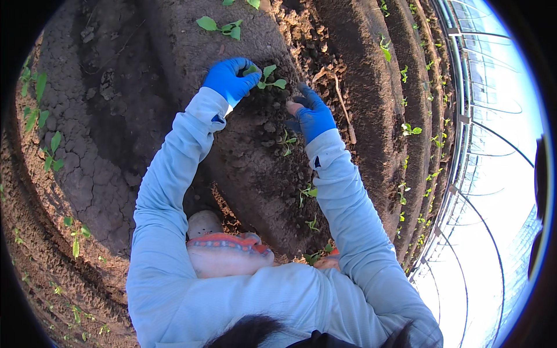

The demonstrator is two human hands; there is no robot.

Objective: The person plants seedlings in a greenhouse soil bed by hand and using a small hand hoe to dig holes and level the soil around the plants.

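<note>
My left hand (pixel 230 80), in a blue glove, pinches a leaf of a small green seedling (pixel 272 81) between thumb and fingers. The seedling stands at the edge of a raised soil bed (pixel 243 143), its other leaves spread toward the right. Just to the right and nearer to me, my right hand (pixel 314 114) hovers by the loose dark soil with fingers apart; its glove is blue and soiled, and the thumb tip is bare. Below that hand, a smaller seedling (pixel 287 141) grows from the crumbly soil. What lies under the right palm is hidden.
A thin hand hoe (pixel 341 100) appears to lie on the soil right of my right hand. Another seedling (pixel 224 28) grows farther up the bed. Furrowed rows with seedlings (pixel 409 129) run along the right, beside a greenhouse frame (pixel 463 119). A patterned shoe (pixel 230 256) is beneath me.
</note>
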